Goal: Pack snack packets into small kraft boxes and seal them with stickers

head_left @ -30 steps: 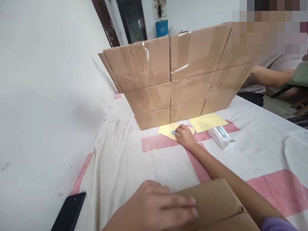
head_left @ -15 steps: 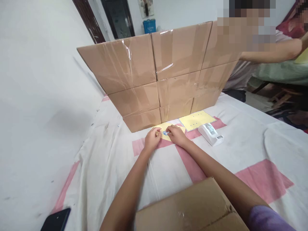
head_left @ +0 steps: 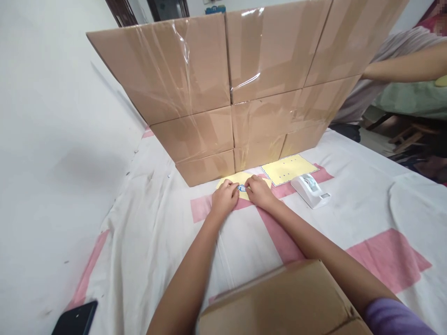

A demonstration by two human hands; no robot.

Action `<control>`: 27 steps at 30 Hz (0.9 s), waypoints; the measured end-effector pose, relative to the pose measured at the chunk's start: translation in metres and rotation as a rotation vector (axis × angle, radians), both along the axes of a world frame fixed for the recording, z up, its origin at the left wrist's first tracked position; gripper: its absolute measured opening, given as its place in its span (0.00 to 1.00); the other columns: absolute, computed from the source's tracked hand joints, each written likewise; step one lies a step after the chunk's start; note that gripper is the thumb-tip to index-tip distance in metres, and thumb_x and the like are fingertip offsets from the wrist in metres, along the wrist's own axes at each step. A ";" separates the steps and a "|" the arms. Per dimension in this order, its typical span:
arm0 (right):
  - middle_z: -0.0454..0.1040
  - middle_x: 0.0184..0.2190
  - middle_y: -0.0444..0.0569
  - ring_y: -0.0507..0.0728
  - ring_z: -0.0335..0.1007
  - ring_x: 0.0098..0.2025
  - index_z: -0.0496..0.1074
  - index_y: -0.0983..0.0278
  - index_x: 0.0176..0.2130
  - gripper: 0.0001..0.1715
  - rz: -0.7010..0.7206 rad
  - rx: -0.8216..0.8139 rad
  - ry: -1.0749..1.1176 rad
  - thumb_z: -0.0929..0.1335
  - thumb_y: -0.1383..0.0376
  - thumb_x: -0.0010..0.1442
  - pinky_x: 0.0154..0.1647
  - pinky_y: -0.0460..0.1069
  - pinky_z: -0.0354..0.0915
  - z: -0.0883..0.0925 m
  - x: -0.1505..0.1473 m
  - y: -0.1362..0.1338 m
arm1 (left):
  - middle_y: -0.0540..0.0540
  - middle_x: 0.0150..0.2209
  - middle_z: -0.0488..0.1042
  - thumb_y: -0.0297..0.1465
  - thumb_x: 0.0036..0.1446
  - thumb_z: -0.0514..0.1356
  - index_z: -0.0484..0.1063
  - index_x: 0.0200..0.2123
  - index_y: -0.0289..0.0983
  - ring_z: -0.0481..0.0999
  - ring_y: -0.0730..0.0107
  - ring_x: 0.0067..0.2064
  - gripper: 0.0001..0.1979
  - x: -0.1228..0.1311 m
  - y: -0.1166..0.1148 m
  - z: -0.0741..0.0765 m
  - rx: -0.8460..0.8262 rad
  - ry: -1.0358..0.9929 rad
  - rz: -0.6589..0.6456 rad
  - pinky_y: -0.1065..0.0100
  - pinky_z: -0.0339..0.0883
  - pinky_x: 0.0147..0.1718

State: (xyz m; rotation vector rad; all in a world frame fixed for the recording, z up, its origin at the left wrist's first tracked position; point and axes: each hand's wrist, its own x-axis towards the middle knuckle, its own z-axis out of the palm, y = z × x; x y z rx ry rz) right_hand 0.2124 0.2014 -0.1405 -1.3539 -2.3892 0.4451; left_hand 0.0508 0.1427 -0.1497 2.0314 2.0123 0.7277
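Note:
A small white piece with blue outlines [head_left: 241, 188], perhaps a paper cutout, lies between my hands over a yellow paper shape [head_left: 240, 177]. My left hand [head_left: 224, 197] has its fingers curled, with the fingertips at the piece's left end. From the other side, my right hand [head_left: 259, 191] pinches the right end between thumb and fingers. Both hands rest low over the yellow paper and cover part of it. To their right is a yellow sheet [head_left: 289, 169] with a dark outline and small dots. A white tape dispenser [head_left: 310, 190] stands at that sheet's near corner.
A tall panel of taped cardboard boxes [head_left: 267, 123] stands just behind the papers. Another cardboard box [head_left: 279, 300] sits between my forearms. A dark phone [head_left: 76, 320] lies at the lower left of the white-and-pink cloth [head_left: 167, 260]. Another person's arm [head_left: 408, 63] shows at right.
My left fingers have moved right to the small piece, narrowing the gap between my hands. The view has tilted down, so the cardboard panel sits higher in the picture.

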 end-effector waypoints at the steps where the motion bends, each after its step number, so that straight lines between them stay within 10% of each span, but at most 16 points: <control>1: 0.74 0.42 0.60 0.64 0.67 0.46 0.75 0.69 0.39 0.10 0.002 -0.002 0.005 0.64 0.74 0.63 0.45 0.54 0.59 0.000 0.000 0.000 | 0.47 0.50 0.72 0.36 0.65 0.55 0.76 0.52 0.49 0.74 0.66 0.46 0.15 0.000 0.000 -0.001 0.005 -0.006 -0.001 0.67 0.65 0.40; 16: 0.72 0.34 0.46 0.55 0.67 0.32 0.64 0.62 0.41 0.03 0.191 -0.007 0.554 0.62 0.66 0.66 0.35 0.49 0.61 0.007 -0.002 -0.009 | 0.47 0.36 0.77 0.42 0.68 0.54 0.74 0.40 0.35 0.76 0.70 0.36 0.17 -0.009 0.002 0.004 0.226 -0.541 0.009 0.64 0.71 0.38; 27: 0.71 0.38 0.45 0.51 0.64 0.32 0.66 0.59 0.46 0.09 0.308 0.068 0.872 0.67 0.67 0.65 0.34 0.49 0.61 0.064 -0.001 -0.036 | 0.51 0.29 0.74 0.37 0.63 0.61 0.77 0.33 0.39 0.69 0.74 0.30 0.10 0.001 -0.023 0.070 0.493 -0.654 -0.070 0.71 0.61 0.29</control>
